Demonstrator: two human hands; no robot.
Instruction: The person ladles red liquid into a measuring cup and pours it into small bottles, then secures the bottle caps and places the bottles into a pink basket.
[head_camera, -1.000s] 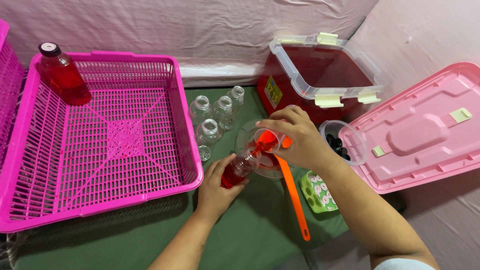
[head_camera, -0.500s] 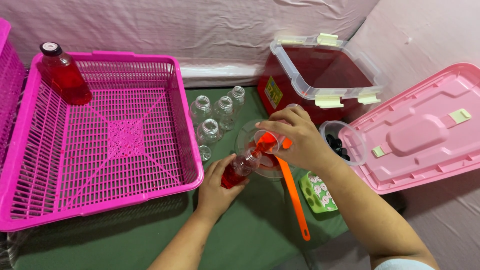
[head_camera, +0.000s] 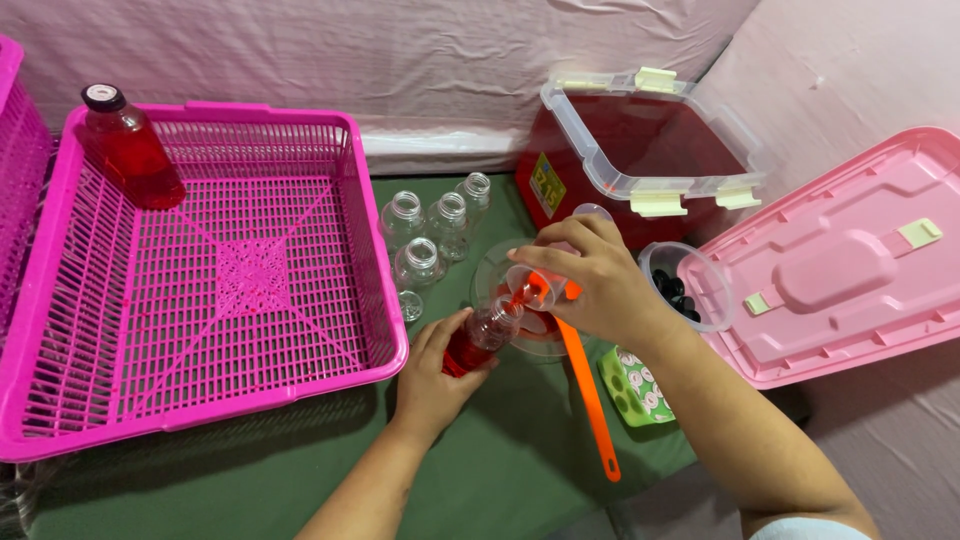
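Two hands worked over the green table (head_camera: 520, 470): the left hand (head_camera: 432, 372) was wrapped around a small clear bottle (head_camera: 480, 338), partly filled with red liquid and leaning toward the right, just right of the near right corner of the pink basket (head_camera: 230, 280). The right hand (head_camera: 590, 280) was closed on a small clear cup (head_camera: 528, 285), tipped so a thin red stream ran into the bottle's narrow mouth. That mouth looked tight for the stream; a slight wobble of either hand would likely have sent liquid down the bottle's side onto the table, and a quick tilt could have overfilled it. The orange long-handled tool (head_camera: 590, 395) lay just near the right hand, where a wrist could have knocked it.

Counted: four empty clear bottles (head_camera: 432, 232) stood grouped beyond the left hand, though a fifth may have been hidden; one filled, capped red bottle (head_camera: 130, 150) stood in the basket's far left corner; one open clear-rimmed tub of red liquid (head_camera: 650, 150) sat far right; one pink lid (head_camera: 850, 260) lay at the right; one round container of dark caps (head_camera: 685, 290) sat between.
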